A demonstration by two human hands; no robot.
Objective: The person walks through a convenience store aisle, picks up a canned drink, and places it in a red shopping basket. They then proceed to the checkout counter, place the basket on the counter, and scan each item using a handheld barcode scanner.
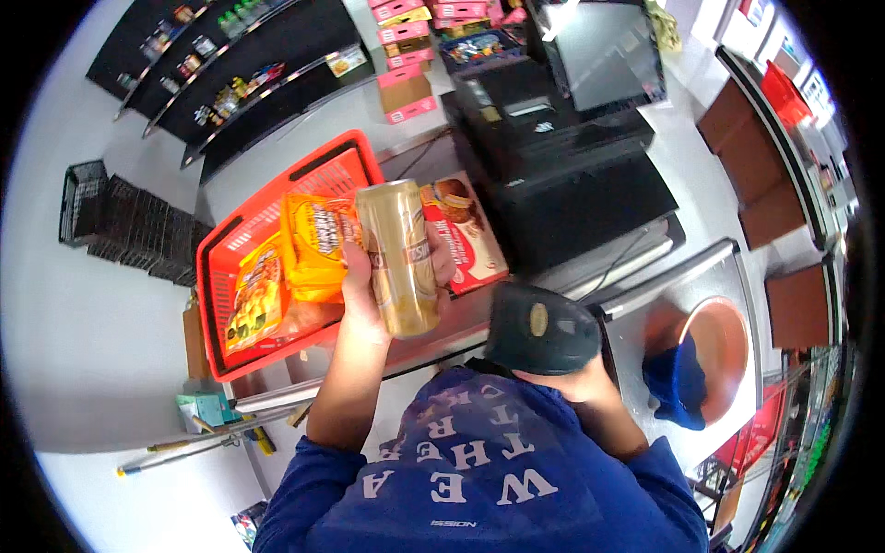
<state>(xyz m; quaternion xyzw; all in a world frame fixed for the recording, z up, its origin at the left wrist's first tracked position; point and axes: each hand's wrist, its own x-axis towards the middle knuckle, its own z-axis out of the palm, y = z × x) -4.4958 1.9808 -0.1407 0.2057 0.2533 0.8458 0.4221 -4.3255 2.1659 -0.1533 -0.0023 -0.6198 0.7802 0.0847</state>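
A gold drinks can (399,263) is upright in my left hand (361,294), whose fingers wrap around its back and sides. It is held above the right end of a red plastic shopping basket (242,238). Inside the basket lie orange-yellow snack packets (259,297). Behind my left fingers, a red and cream food box (467,235) rests on the counter. My right hand (577,383) grips a dark handheld device, seemingly a barcode scanner (543,328), near my chest; its wide head hides most of the fingers.
A black cash drawer or printer unit (588,207) and a monitor (601,52) stand on the counter. A brown bucket (722,359) with a blue cloth (674,383) sits at right. Stacked black baskets (138,221) are at left; shelves (228,62) and pink cartons (406,93) lie beyond.
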